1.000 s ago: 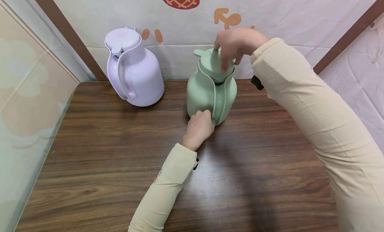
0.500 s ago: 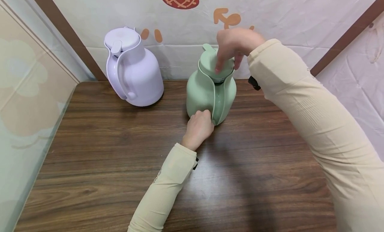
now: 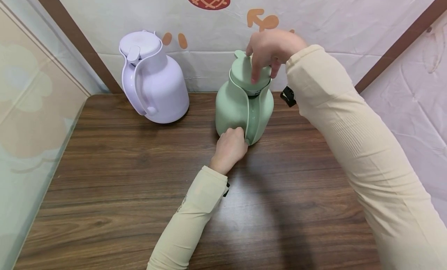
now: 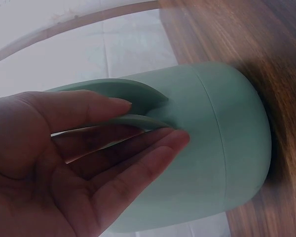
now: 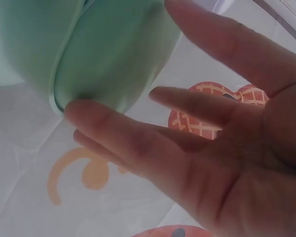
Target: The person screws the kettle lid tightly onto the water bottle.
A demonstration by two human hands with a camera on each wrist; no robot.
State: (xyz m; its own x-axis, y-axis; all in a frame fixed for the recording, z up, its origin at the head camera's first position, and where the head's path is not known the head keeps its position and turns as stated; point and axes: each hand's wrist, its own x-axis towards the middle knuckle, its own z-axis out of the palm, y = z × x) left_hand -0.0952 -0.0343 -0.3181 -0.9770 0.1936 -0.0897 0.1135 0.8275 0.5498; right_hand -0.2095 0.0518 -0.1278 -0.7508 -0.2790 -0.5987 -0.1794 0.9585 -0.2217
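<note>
A light green thermos jug (image 3: 228,107) stands on the wooden table, its handle (image 3: 255,116) facing me. My left hand (image 3: 229,149) grips the lower end of that handle; in the left wrist view, thumb and fingers close around it. From above, my right hand (image 3: 270,49) holds the round green lid (image 3: 241,74), fingers and thumb spread about its sides. The lid's flat tab (image 3: 239,53) points to the back left, and a dark gap shows beneath the lid at the handle side. In the right wrist view, a fingertip presses the lid (image 5: 113,59) near the jug's rim.
A lilac thermos jug (image 3: 164,87) of the same shape stands to the left, lid on. Behind both hangs a pale cloth (image 3: 206,41) with printed shapes. A printed panel (image 3: 31,95) borders the wooden table (image 3: 139,184) on the left.
My right hand has turned the green lid clockwise, its tab swinging from the left toward the back, mostly in the first half second. My left hand stays on the handle.
</note>
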